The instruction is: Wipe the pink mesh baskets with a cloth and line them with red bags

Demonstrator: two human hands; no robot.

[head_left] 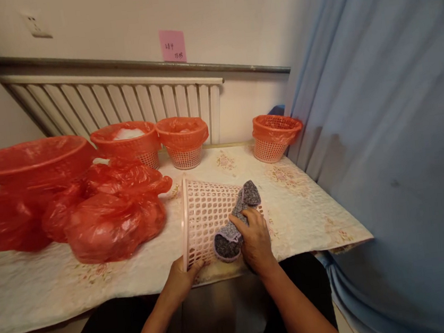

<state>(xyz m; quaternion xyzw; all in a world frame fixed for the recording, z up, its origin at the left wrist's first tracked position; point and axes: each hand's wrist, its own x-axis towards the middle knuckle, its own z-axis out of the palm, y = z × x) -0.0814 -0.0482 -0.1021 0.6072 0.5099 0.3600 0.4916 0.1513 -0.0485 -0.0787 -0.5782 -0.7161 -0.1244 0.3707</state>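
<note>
A pale pink plastic mesh basket [206, 205] lies tipped on its side near the table's front edge, its wide rim facing left. My left hand [181, 279] grips the lower part of that rim, thumb on the near side. My right hand [256, 237] is closed around a grey speckled cloth [230, 235] with purple edging. The cloth is bunched against the basket's side wall toward its base. Some of the right fingers are hidden behind the cloth.
Several baskets lined with red bags stand along the back, one basket [270, 153] at the right. Filled red plastic bags [112, 222] and a wide red-covered basin [32, 156] crowd the left. A blue curtain [395, 141] hangs at the right; a radiator [118, 98] is behind.
</note>
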